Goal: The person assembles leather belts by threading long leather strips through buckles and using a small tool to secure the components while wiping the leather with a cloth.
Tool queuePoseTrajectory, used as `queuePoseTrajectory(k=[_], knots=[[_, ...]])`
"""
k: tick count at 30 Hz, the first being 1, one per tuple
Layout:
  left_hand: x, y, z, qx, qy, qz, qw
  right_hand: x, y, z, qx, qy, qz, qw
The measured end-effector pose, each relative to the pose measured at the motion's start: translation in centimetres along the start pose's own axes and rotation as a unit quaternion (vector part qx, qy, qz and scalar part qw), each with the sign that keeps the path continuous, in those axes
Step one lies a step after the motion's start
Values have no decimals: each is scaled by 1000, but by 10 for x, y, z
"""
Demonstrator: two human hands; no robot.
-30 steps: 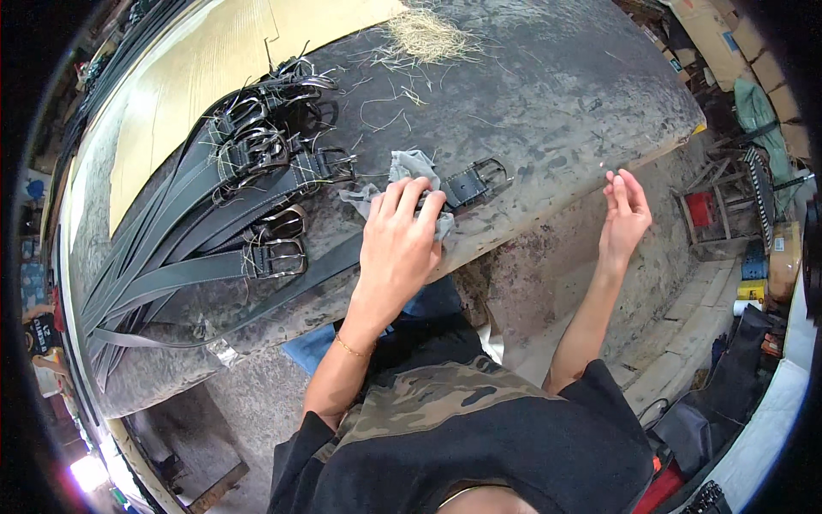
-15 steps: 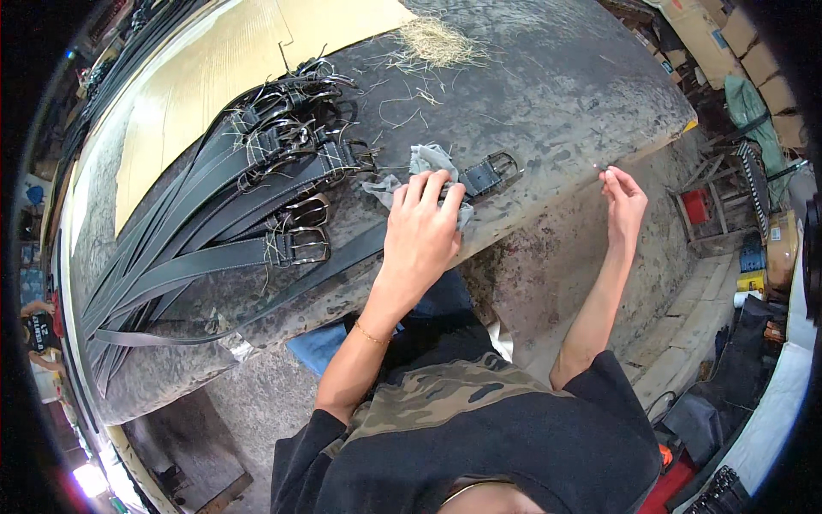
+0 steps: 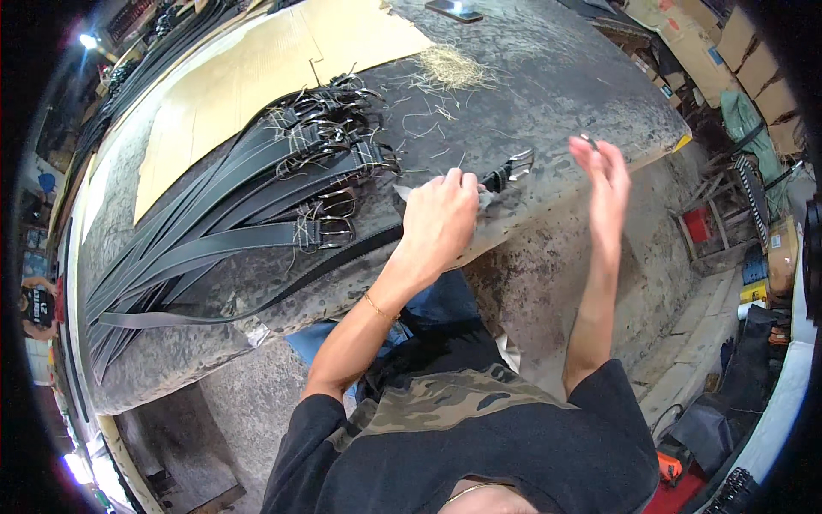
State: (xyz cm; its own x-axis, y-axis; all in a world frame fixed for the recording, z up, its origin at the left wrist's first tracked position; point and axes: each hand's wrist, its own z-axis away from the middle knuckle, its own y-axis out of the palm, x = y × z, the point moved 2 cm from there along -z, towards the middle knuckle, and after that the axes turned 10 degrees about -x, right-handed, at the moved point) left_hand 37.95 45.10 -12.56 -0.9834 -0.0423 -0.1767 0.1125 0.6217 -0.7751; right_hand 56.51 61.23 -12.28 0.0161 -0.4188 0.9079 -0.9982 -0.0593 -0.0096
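Note:
My left hand (image 3: pixel 439 216) is closed around a black leather belt (image 3: pixel 364 246) near its buckle end, with bits of a grey cloth (image 3: pixel 486 198) showing beside the fingers. The belt's metal buckle (image 3: pixel 521 163) sticks out to the right of this hand, tilted up from the table. Its strap runs left along the table's near edge. Off to the right, past the buckle, my right hand (image 3: pixel 602 184) is raised and slightly blurred. A small dark thing shows at its fingertips, too small to name. Left of my hands lies a bundle of black belts (image 3: pixel 231 188), buckles together.
A heap of straw-coloured thread ends (image 3: pixel 454 67) lies at the back of the dark table (image 3: pixel 548 77), with a phone (image 3: pixel 454 10) beyond it. Flat cardboard (image 3: pixel 248 86) covers the back left. A wooden stool (image 3: pixel 706 218) stands at right. Another person (image 3: pixel 38 307) is at far left.
The belt end under my left hand has turned and lifted, its buckle now tilted up. The grey cloth is mostly covered by the hand. My right hand has moved slightly up and left.

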Motion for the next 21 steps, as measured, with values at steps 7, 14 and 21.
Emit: queuePoseTrajectory(k=[7,14,21], knots=[[-4,-52,5,-24,0,22,999,39,89,-1,33,-173,184,967],[98,-173,97,-143,-22,-215,966,83,-3,-138,-150,-306,288,895],[292,-409,257,-224,-217,-631,710,9,61,-247,-60,-244,271,929]])
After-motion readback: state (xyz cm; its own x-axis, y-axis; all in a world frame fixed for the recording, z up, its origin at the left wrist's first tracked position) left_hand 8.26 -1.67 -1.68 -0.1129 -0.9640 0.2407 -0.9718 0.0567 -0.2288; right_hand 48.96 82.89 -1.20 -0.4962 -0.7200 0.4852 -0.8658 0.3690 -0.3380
